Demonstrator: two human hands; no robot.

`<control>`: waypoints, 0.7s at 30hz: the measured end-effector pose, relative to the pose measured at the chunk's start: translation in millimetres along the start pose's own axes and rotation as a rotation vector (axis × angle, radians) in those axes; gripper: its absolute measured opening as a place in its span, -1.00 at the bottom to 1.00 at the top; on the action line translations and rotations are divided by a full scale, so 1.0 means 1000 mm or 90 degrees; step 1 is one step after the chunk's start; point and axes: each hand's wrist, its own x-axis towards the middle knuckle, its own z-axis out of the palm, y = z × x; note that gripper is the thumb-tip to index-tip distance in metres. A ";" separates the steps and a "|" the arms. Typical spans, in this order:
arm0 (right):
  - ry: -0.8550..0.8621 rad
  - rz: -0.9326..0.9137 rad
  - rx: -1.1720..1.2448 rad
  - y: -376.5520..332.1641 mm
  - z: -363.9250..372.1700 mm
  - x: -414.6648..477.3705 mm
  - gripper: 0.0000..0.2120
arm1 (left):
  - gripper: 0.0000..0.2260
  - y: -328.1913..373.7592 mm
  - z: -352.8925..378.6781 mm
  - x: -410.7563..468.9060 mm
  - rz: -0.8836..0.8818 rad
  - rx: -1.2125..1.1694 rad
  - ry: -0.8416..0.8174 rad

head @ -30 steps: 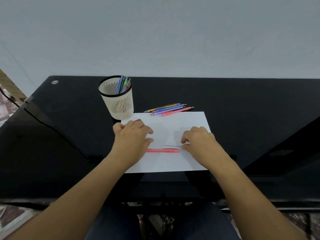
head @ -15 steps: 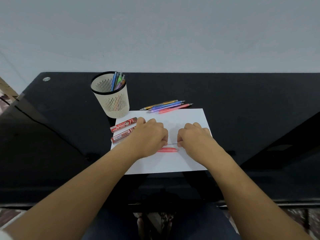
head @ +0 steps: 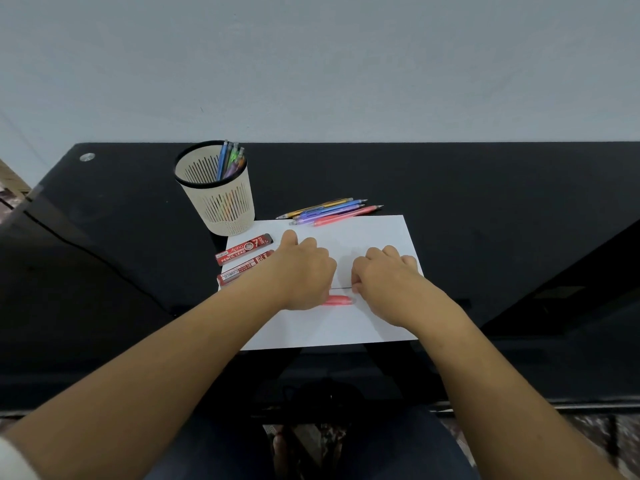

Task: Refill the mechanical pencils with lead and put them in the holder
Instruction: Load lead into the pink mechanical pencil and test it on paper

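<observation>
A thin dark pencil lead [head: 343,287] lies across the white paper [head: 374,233] between my two hands. My right hand [head: 384,282] pinches its right end with curled fingers. My left hand [head: 304,271] is curled at the lead's left end, and its fingertips are hidden. A red mechanical pencil [head: 337,300] lies on the paper just below the lead, with its left part under my left hand. The beige slotted holder [head: 218,199] stands at the back left with several pencils in it. Several loose mechanical pencils [head: 332,210] lie along the paper's far edge.
Two red lead cases [head: 244,250] lie by the paper's left edge, the nearer one partly under my left forearm. Everything rests on a black glass desk [head: 485,202] against a pale wall. My legs show below the desk's front edge.
My left hand slid right off the lead cases and over the red pencil, closing the gap to my right hand. The visible stretch of lead between the hands got shorter.
</observation>
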 end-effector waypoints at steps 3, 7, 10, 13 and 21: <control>-0.019 -0.003 0.005 0.000 -0.002 0.001 -0.84 | -0.86 -0.001 0.000 -0.003 0.013 0.009 0.035; -0.035 -0.011 0.003 -0.002 -0.006 0.004 -0.88 | -0.82 -0.004 0.003 -0.008 0.020 0.002 0.087; -0.014 -0.027 -0.010 -0.005 -0.004 0.007 -0.86 | -0.81 -0.003 0.006 -0.009 0.009 -0.011 0.105; -0.014 -0.043 -0.046 -0.007 -0.004 0.010 -0.85 | -0.82 -0.003 0.008 -0.009 -0.003 -0.017 0.105; -0.026 -0.083 -0.108 -0.008 -0.006 0.012 -0.85 | -0.83 -0.004 0.009 -0.006 0.015 -0.034 0.088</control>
